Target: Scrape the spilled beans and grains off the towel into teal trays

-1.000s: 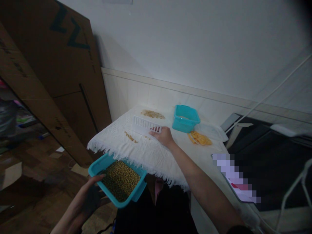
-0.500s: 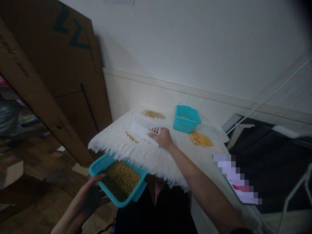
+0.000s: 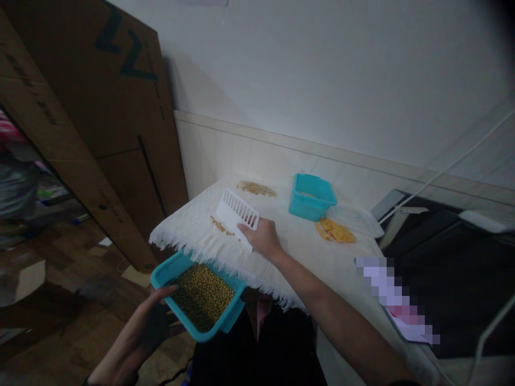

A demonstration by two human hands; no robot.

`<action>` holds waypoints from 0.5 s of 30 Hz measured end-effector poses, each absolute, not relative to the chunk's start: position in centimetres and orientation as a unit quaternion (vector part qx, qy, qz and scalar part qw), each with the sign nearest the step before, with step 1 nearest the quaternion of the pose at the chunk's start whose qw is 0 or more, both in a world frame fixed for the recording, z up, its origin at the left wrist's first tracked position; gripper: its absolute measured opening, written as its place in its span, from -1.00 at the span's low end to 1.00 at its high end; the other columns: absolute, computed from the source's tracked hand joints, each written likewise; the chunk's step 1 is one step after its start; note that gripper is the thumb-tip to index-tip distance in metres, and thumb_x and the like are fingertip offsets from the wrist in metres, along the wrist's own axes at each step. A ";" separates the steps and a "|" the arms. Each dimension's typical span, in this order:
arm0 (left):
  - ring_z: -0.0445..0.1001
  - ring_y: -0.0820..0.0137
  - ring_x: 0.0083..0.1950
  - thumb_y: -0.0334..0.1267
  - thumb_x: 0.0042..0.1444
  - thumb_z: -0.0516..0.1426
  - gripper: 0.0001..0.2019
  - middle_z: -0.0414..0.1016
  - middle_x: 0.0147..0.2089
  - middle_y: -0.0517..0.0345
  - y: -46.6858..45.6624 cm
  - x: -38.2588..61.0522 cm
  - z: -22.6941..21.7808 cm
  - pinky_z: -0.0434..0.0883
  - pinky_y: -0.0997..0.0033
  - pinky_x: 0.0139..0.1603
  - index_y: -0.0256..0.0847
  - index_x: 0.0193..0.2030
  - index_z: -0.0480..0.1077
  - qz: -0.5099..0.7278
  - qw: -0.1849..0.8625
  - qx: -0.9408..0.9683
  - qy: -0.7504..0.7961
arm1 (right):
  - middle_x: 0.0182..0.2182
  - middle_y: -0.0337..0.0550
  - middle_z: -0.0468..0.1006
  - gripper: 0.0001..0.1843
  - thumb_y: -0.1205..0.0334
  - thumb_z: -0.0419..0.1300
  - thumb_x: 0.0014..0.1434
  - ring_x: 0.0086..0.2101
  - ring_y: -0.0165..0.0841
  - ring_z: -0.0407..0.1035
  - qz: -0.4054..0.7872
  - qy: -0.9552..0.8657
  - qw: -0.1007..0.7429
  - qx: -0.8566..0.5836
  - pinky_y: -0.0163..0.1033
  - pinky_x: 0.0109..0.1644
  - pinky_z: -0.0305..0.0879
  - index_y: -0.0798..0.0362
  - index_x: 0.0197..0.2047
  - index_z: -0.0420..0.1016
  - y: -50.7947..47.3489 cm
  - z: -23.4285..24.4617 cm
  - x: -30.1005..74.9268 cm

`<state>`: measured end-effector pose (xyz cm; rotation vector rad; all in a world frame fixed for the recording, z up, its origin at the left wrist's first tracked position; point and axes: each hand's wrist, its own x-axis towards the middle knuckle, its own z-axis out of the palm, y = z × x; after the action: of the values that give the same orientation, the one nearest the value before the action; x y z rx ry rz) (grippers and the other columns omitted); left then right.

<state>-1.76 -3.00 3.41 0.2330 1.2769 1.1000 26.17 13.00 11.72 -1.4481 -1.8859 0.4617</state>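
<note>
My left hand (image 3: 156, 316) grips the left side of a teal plastic container (image 3: 237, 300), thumb over the rim. Yellow soybeans (image 3: 209, 292) lie inside it, below the fringed edge of a white tablecloth (image 3: 189, 214). A white slotted plastic piece (image 3: 231, 222), like a small rack or scoop, is held in my right hand (image 3: 261, 236) against the cloth. Just on its near side lies a short line of loose soybeans (image 3: 220, 226). Behind it is a flat pile of paler grains (image 3: 256, 188) whose kind I cannot make out.
A second teal container (image 3: 311, 198) stands at the back near the wall. Beside it are a yellow crumpled cloth (image 3: 336, 230) and a clear lid (image 3: 358, 220). A tall cardboard box (image 3: 120, 118) stands left; a blurred-out flat item (image 3: 396, 297) lies right.
My right hand has drawn the white slotted piece slightly toward me, closer to the line of soybeans. The left hand still holds the container under the cloth's edge. The view has shifted slightly.
</note>
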 end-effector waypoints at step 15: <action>0.85 -0.13 -0.02 -0.19 0.19 0.47 -0.61 0.85 0.00 -0.25 -3.0 -2.0 3.1 0.81 -0.05 -0.04 -0.24 0.10 0.59 0.490 0.661 0.082 0.563 | -0.21 0.05 0.88 -0.84 0.27 0.39 0.43 -0.19 -0.12 0.79 0.081 -0.804 0.293 -0.511 -0.24 -0.11 0.56 0.08 -0.14 0.85 12.5 12.1 24.8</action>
<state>-2.04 -3.00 3.07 0.1860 1.2726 1.1080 24.77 12.46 12.14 -1.3620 -2.1424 0.2163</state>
